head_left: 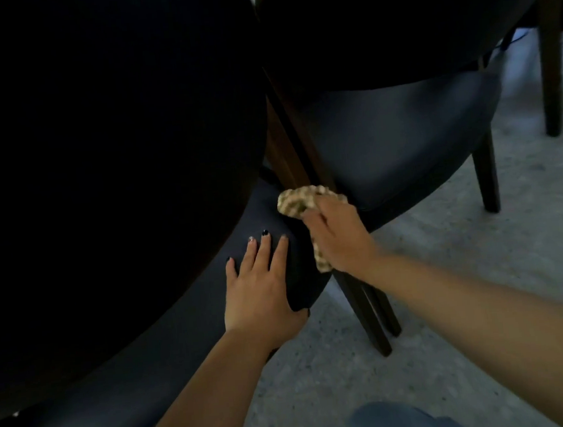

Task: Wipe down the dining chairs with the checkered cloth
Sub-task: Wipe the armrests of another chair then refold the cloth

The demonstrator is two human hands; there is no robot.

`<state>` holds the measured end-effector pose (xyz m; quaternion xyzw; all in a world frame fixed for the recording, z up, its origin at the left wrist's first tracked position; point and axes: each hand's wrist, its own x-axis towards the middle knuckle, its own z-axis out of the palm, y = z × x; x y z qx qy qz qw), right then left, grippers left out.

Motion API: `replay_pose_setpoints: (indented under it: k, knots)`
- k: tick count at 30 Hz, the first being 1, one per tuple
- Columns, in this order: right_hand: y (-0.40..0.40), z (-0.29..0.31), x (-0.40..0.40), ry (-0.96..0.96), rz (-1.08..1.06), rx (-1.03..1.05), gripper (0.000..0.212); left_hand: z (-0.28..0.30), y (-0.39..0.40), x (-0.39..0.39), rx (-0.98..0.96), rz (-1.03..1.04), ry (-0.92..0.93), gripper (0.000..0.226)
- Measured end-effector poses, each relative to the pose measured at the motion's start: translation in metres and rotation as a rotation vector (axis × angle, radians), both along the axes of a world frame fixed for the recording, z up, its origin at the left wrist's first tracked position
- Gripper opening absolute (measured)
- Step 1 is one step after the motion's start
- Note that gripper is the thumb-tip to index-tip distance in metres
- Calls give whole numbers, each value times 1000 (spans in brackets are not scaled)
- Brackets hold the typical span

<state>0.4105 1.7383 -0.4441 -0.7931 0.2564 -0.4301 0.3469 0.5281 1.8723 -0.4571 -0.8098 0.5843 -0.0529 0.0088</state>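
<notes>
Checkered cloth (301, 201) bunched under right fingers (314, 217)

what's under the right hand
The right hand covers the bunched checkered cloth, pressed against a chair's dark leg. The cloth's middle and the contact spot are hidden by the hand.

Left hand (261, 279) lies flat, fingers straight and spread, thumb hooked downward. Right hand (337, 234) curls closed, knuckles up. Both forearms extended forward.

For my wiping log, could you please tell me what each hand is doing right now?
Left hand: open, resting flat on the near chair seat.
Right hand: gripping the checkered cloth.
</notes>
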Motion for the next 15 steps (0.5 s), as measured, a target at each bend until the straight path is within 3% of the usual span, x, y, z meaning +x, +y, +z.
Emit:
replay_pose_setpoints:
  k: [2,4,12,15]
  knots:
    - [10,9,3,-236,-133,404,23,3,-1,1,4,-3,9,118]
    - [4,29,5,-326,-263,491,24,6,-1,3,16,-10,11,117]
    - [-41,108,16,-514,-429,399,29,7,31,14,-4,-49,28,117]
    - [-29,106,31,-428,-352,166,22,5,47,17,-26,-66,27,114]
